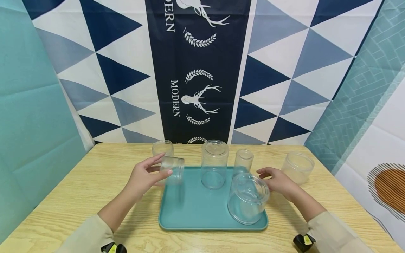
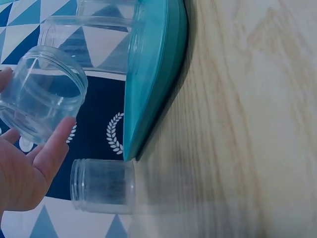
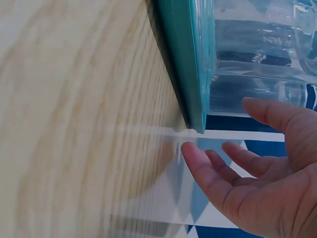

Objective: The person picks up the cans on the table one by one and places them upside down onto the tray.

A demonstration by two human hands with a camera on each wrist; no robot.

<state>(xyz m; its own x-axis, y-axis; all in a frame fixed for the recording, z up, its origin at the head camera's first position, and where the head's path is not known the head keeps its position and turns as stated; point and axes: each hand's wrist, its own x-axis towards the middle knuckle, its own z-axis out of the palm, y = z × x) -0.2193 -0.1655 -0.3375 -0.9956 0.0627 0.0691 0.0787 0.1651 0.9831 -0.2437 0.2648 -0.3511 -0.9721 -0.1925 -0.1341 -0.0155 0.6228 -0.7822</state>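
My left hand [image 1: 143, 177] grips a small clear plastic jar [image 1: 172, 170] between thumb and fingers, over the back left corner of the teal tray [image 1: 196, 211]. In the left wrist view this jar [image 2: 44, 94] is tilted, its threaded mouth toward the right. On the tray stand a tall clear jar [image 1: 215, 165], a narrow clear jar [image 1: 243, 161] and a wide clear jar [image 1: 248, 200] at the front right. Just right of the tray, my right hand [image 1: 280, 181] has its fingers spread and holds nothing. The right wrist view shows its fingers [image 3: 205, 173] apart.
Behind my left hand, another clear jar [image 1: 162, 146] stands on the wooden table [image 1: 95, 189]. One more low clear jar [image 1: 299, 167] is at the back right, beyond my right hand. A patterned cloth [image 1: 196, 70] hangs behind the table's back edge.
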